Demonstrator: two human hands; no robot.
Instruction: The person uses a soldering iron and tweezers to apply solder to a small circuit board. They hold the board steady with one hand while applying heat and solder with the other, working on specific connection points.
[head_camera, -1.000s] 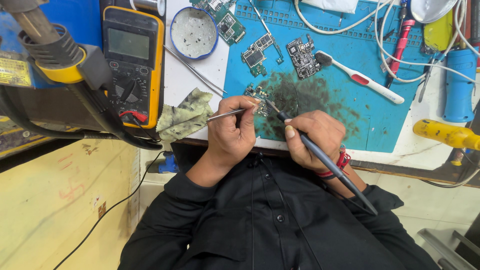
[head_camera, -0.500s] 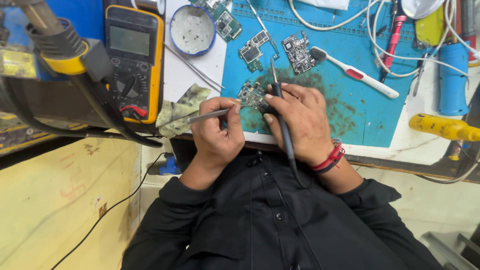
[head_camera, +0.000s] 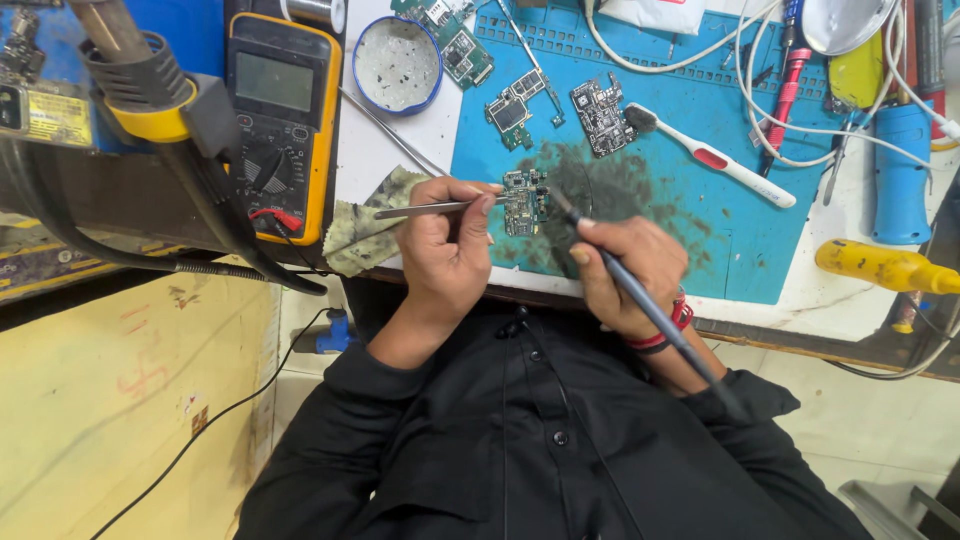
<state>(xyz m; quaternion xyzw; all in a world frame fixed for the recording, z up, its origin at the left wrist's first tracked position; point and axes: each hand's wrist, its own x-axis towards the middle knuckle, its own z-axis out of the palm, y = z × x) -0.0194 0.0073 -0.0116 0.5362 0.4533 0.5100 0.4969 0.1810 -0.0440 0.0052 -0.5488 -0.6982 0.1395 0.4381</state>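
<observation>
On the mat (head_camera: 760, 250):
Left hand (head_camera: 445, 250): I pinch tweezers (head_camera: 430, 209), steadying circuit board (head_camera: 522, 200).
Right hand (head_camera: 625, 265): I grip soldering iron (head_camera: 640, 300); keep its tip light.

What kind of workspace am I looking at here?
Most likely an electronics repair bench: bare circuit boards lie on a blue work mat, a yellow multimeter stands beside it, and the right hand holds a soldering iron to a small board.

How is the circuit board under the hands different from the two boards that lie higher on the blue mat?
The circuit board under the hands is being worked on: the tweezers in the left hand and the soldering iron in the right hand both meet it. The two boards higher up lie untouched. It sits on the mat's dark stain; they lie on cleaner blue. All are small and bare.
</observation>
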